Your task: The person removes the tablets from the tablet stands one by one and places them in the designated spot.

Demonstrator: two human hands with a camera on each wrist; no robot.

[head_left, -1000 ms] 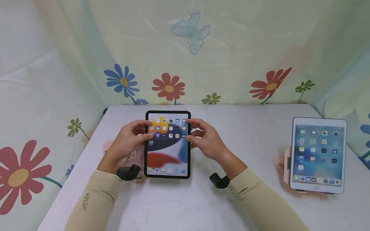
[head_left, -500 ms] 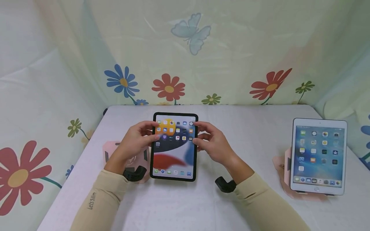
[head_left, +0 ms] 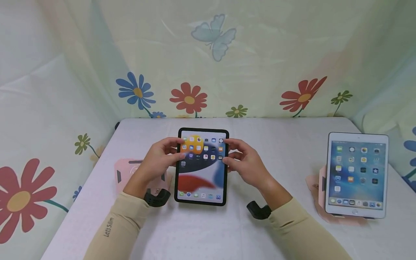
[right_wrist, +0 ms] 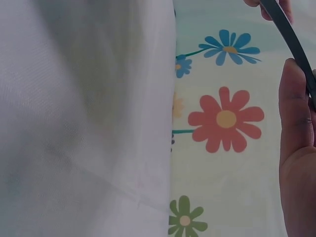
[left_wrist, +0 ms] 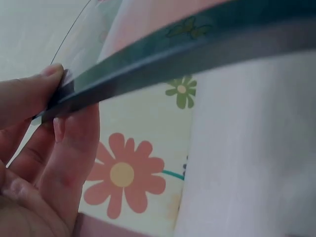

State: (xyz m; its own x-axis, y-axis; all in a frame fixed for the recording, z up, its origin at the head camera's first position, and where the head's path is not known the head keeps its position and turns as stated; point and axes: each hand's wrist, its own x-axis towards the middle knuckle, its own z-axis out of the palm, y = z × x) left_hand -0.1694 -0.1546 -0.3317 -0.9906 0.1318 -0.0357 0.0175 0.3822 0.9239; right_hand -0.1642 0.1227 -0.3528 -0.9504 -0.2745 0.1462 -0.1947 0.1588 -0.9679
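A black-bordered tablet (head_left: 201,173) with a lit home screen is held up between both hands in the head view. My left hand (head_left: 160,157) pinches its left edge, thumb and index finger on the front. On the opposite edge my right hand (head_left: 245,162) grips it in the same way. The left wrist view shows the left thumb (left_wrist: 34,94) on the glass and other fingers behind the dark rim. In the right wrist view, the right hand (right_wrist: 298,128) holds the thin edge (right_wrist: 291,34). Behind the left forearm stands a pink tablet stand (head_left: 126,168), partly hidden.
At the right, a white tablet (head_left: 356,175) with a lit screen leans on another pink stand (head_left: 321,195). A white cloth covers the table (head_left: 279,144). A flower-print curtain (head_left: 260,54) surrounds its back and sides.
Both hands have carried the black-bordered tablet rightward and slightly toward me, away from the left pink stand, which shows more now. The white tablet has stayed in place.
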